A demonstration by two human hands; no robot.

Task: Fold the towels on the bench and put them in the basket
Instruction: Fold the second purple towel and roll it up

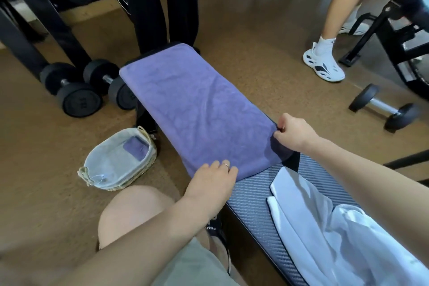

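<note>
Purple towel (197, 109) looks soft, light, floppy; best gripped at its near corners. Right hand (293, 132) pinches one corner, left hand (212, 177) lies flat-fingered on the other, holding nothing

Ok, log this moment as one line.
purple towel flat on bench | left hand presses near edge | right hand pinches corner | basket holds one folded towel

Your path from the bench (255, 195) down to the basket (120, 165) on the floor at its left side is open, only your own knee (132, 211) sits near it. Beyond the basket, two dumbbells (81, 90) and a rack leg (53, 18) block the far left. On the right floor, another dumbbell (385, 109) and someone's shoe (323, 62). White cloth (325, 223) takes up the near bench.
</note>
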